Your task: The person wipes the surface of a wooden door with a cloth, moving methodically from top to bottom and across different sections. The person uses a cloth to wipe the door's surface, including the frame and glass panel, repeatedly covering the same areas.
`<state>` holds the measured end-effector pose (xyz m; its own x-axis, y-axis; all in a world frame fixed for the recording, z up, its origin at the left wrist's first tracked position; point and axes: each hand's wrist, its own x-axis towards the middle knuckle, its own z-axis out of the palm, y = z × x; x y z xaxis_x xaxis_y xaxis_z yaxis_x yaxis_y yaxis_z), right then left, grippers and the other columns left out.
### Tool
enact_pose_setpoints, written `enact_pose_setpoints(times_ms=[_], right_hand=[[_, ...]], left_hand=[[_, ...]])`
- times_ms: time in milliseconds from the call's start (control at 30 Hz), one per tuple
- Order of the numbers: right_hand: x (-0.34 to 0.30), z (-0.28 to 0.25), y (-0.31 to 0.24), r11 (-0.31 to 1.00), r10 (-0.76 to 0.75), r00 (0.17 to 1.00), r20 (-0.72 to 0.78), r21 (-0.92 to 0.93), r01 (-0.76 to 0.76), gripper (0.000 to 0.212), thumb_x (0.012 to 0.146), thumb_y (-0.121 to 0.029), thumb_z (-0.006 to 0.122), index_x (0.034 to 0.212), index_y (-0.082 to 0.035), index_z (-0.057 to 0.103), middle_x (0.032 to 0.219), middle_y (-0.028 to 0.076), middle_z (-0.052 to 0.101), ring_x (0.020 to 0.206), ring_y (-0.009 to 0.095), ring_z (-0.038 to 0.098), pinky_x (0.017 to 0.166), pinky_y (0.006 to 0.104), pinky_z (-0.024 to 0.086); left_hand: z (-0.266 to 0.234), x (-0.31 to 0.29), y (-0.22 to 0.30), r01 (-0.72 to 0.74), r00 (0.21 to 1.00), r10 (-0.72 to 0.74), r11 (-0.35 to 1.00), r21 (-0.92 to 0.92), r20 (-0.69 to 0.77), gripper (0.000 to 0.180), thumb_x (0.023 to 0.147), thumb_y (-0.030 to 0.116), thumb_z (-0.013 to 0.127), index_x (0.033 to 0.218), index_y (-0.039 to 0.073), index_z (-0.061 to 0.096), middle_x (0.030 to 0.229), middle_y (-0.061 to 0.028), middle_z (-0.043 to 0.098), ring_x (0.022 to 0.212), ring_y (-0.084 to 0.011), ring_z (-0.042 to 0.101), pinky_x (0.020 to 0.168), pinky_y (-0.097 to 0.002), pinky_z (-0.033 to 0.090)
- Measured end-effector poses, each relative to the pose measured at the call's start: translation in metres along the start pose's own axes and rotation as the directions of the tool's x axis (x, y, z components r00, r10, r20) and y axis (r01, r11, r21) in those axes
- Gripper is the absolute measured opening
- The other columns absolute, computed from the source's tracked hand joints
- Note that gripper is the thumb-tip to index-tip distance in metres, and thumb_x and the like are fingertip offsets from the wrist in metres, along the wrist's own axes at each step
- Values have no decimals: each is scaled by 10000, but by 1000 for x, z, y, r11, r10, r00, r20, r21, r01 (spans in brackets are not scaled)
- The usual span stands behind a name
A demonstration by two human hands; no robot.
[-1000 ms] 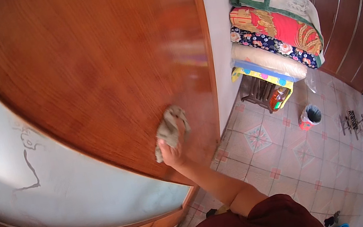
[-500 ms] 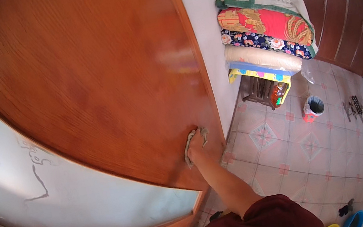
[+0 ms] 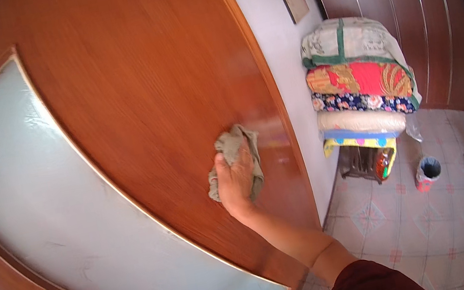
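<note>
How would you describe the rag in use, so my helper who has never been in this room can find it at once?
Start at the large reddish-brown wooden door with the frosted glass panel. Near its right edge, the right hand presses a crumpled cloth flat against the wood. It is plain grey-green, unlike the bright patterned blankets stacked by the wall.

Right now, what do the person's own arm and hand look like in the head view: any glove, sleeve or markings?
Only the right hand shows: no glove, ring or watch visible. Its forearm is uncovered from wrist to past the elbow, ending at a dark maroon fabric garment by the lower edge. No markings or straps visible. The left hand is out of view.
</note>
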<state>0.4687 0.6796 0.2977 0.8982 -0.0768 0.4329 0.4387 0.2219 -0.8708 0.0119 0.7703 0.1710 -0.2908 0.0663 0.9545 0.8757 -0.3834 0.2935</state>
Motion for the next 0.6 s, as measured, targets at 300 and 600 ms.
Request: enact_pose_setpoints(times_ms=[300,600], right_hand=[[85,65,-204,605,-788,612,69,-106,790,716,990,-348,538,1461,164,372,1559,345,332,1473,449,293,1227,530,180],[123,121,-312,107,-934,148,-325,139,984,494,826,-279,632,1150,93,662,1206,224,631,1199,358,542,1130,480,322]], left_hand=[[-1,0,16,-33,999,33,999,37,-1,169,1050,135,508,955,-4,497,935,-209,524,834,-361,516,715,-546,460],[16,6,38,-29,996,29,1000,0,-80,201,1069,168,474,965,-4,460,959,-212,483,845,-362,472,734,-540,436]])
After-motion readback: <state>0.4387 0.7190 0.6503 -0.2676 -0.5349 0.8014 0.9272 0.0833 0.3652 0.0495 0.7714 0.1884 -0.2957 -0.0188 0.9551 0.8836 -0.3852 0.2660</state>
